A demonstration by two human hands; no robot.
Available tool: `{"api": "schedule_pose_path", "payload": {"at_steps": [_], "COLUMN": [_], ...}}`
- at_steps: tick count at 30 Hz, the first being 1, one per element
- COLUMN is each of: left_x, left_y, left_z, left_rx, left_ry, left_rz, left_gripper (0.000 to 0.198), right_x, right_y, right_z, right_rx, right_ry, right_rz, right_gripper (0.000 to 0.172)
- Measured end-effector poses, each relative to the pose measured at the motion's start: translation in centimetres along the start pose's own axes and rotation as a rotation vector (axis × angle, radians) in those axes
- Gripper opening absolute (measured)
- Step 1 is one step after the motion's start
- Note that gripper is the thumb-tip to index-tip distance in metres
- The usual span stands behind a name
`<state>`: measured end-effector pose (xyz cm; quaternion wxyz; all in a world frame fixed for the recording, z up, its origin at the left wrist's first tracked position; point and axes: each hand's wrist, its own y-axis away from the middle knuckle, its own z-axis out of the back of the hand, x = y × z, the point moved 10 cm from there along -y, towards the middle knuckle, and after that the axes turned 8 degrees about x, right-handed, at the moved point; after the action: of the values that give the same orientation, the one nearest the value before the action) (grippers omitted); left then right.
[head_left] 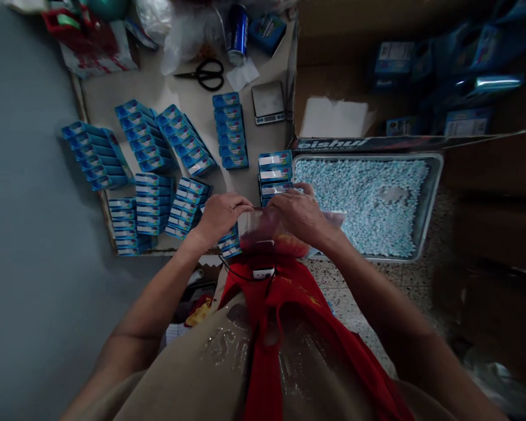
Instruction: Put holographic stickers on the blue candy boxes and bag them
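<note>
Between my hands, in front of the red apron (298,280), hangs a clear plastic bag (255,227), the apron showing through it. My left hand (222,215) is closed, its thumb and fingers pinching the bag's upper edge. My right hand (298,211) is closed on the other side of that edge, near a column of small blue boxes (275,173). More blue boxes (228,241) are partly hidden behind the bag and left hand. Right of my right hand, a shallow tray (438,193) holds many small pale blue and white pellets (355,202).
Several rows of blue boxes (153,204) cover the table's left side. Black scissors (209,75), a small scale (268,100) and a blue can (237,35) lie toward the back. An open cardboard box (333,76) with blue packages stands behind the tray. A wall (35,234) borders the left.
</note>
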<state>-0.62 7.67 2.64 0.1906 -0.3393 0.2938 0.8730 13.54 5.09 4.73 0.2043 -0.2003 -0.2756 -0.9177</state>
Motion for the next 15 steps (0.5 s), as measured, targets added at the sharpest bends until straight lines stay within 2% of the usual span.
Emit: {"api": "schedule_pose_path", "payload": {"at_steps": [3,7,10,15], "left_x": [0.1,0.2,-0.1,-0.6], "left_y": [0.1,0.4,0.5,0.6], "left_z": [0.6,0.1,0.2,2.1], "left_rx": [-0.037,-0.008,-0.029,-0.117], "left_ry": [0.001,-0.03,-0.036,0.049], "left_rz": [-0.037,-0.085,-0.093,-0.049], "left_gripper": [0.011,0.013,0.017,0.018], "right_x": [-0.3,-0.6,-0.3,-0.3], "right_y": [0.2,0.4,0.7,1.1], "right_z": [-0.2,-0.6,-0.5,1.3], "right_rx": [-0.024,-0.016,0.007,0.062], "right_ry": [0.009,0.034,0.051,0.035], "right_rz": [-0.009,-0.024,-0.031,-0.114], "right_gripper": [0.024,0.026,0.022,0.014]}}
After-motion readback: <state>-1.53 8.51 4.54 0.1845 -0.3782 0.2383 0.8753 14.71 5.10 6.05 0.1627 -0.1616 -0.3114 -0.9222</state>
